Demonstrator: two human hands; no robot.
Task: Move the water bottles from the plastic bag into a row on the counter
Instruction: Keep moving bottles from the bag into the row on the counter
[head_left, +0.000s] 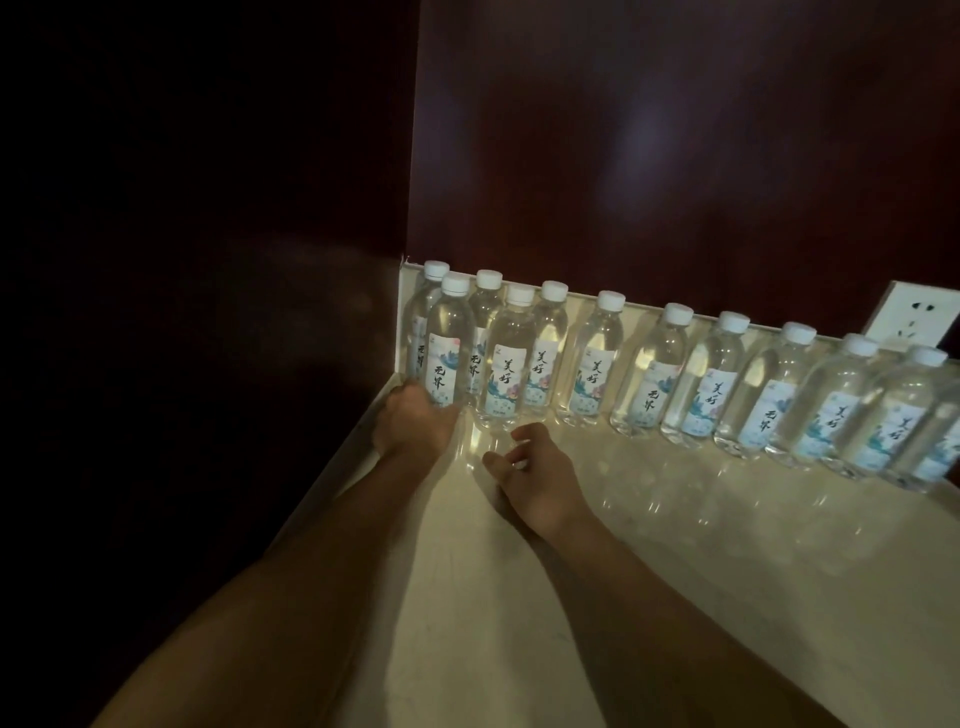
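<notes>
Several clear water bottles with white caps and pale labels stand upright along the back of a cream counter (649, 545). Most form a row (727, 379) running right. At the left corner two bottles stand in front of the others. My left hand (410, 423) grips the base of the front left bottle (448, 348). My right hand (535, 478) hovers just in front of the second front bottle (506, 364), fingers loosely curled, holding nothing. No plastic bag is in view.
A dark red wall (675, 156) rises right behind the bottles. A white wall socket (914, 314) sits at the right above the row. The counter ends at its left edge (332, 488), with darkness beyond it.
</notes>
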